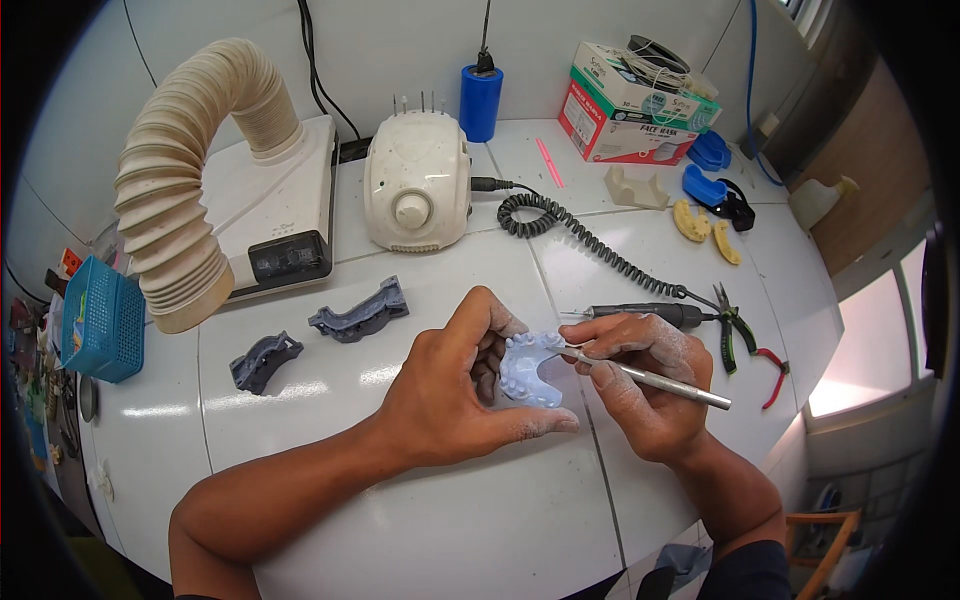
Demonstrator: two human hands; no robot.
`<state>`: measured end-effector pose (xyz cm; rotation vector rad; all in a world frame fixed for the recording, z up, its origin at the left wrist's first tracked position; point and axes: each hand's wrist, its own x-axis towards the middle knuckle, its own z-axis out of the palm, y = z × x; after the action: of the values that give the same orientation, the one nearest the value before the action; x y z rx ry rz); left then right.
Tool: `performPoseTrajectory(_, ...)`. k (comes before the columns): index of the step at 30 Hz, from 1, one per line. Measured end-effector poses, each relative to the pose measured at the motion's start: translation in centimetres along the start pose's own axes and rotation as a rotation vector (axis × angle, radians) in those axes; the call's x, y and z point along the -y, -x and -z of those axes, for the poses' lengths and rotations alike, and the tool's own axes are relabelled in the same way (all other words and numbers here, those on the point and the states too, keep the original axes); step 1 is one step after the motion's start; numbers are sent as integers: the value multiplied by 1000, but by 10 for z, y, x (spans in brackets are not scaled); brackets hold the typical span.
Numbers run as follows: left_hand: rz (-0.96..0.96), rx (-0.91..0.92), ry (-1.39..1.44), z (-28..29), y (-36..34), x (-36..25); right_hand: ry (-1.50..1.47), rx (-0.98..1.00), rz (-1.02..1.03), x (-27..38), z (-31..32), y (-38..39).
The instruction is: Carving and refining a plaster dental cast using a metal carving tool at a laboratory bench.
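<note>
A pale blue dental cast (522,372), arch-shaped with a row of teeth, is held up over the table in my left hand (455,385). My left fingers curl behind it and the thumb stretches along its lower edge. My right hand (650,385) grips a slim metal carving knife (665,384) like a pen, with its tip at the teeth on the cast's upper right. White dust coats the fingers of both hands. Just beyond my right hand lies a dark handpiece (645,314). Two dark grey arch-shaped pieces (360,310) rest on the table to the left.
A ribbed suction hose (175,190) arches over the left side, near a blue basket (103,318). A cream control unit (418,180) with a coiled cord (600,240) stands at the back. Pliers (735,330), yellow casts (692,222) and mask boxes (635,110) lie right.
</note>
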<state>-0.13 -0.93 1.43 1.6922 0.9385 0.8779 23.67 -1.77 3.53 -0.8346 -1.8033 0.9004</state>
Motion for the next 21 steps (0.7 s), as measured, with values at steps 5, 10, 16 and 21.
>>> performPoseTrajectory(5,26,19,34,1,0,0,-15,-11,32,-2,-1,0)
performPoseTrajectory(10,-134,-64,109,-5,-3,14,-49,-31,-6,2,-2,-1)
performPoseTrajectory(16,-132,-67,142,-6,-3,14,-60,-34,4,0,-3,-1)
performPoseTrajectory(21,-147,-66,124,-5,-3,15,-56,-36,8,0,-2,-1)
